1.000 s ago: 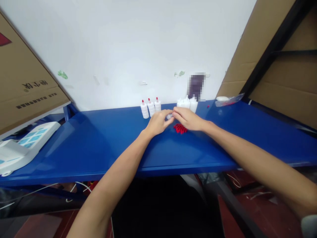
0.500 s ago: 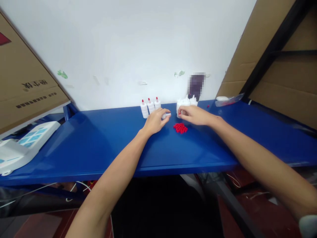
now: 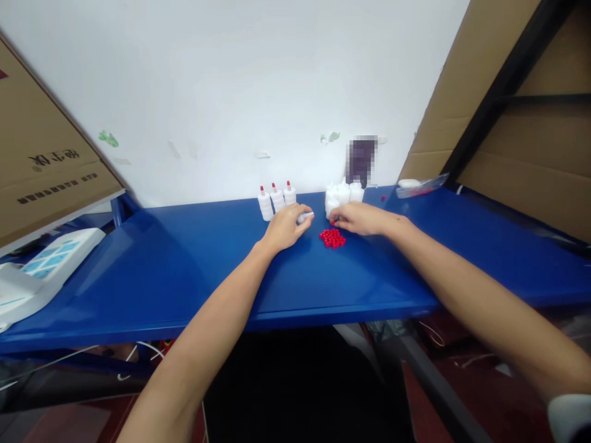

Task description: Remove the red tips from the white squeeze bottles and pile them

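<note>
My left hand (image 3: 285, 227) is closed around a small white squeeze bottle (image 3: 303, 216); most of it is hidden in the palm, with its pale end pointing right. My right hand (image 3: 357, 218) pinches a small red cap (image 3: 333, 223) between thumb and fingertips. Just in front of that hand lies a loose pile of red caps (image 3: 332, 238) on the blue table (image 3: 207, 264). Behind the left hand stand three upright white bottles (image 3: 277, 198) with red tips. Behind the right hand a cluster of white bottles (image 3: 339, 194) shows no red tips.
A clear plastic bag (image 3: 422, 186) lies at the back right, with a single red cap (image 3: 383, 197) left of it. A white device with blue panels (image 3: 55, 258) rests at the left. Cardboard (image 3: 50, 154) flanks the table, and a white wall (image 3: 221, 92) closes the back.
The view has shifted slightly. The red cap at my right fingertips sits a little lower and shows more clearly. My left hand keeps its hold on the bottle.
</note>
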Demonstrator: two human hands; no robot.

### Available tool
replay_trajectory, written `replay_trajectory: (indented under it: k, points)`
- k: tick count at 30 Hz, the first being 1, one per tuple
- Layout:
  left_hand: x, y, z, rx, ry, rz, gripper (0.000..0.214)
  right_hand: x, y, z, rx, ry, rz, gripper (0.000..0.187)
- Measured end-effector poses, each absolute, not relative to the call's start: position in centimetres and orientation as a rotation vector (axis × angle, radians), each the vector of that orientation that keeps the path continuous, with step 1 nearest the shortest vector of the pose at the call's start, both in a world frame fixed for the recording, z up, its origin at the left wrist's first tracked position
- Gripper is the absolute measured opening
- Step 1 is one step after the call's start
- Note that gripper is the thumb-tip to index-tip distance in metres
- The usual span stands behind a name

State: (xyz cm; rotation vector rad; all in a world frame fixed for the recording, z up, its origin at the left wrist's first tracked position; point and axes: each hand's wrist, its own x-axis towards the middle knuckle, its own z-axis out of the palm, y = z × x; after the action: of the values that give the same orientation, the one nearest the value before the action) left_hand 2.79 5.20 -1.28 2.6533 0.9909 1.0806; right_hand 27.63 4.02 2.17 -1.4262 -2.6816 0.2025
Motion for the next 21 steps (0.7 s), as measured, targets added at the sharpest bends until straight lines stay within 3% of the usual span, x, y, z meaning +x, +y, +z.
replay_trajectory:
  k: [21]
  points:
    - [2.70, 5.22, -1.31, 2.640, 1.021, 1.055, 0.026, 27.40, 3.60, 2.36, -1.343, -2.684, 0.295, 0.021]
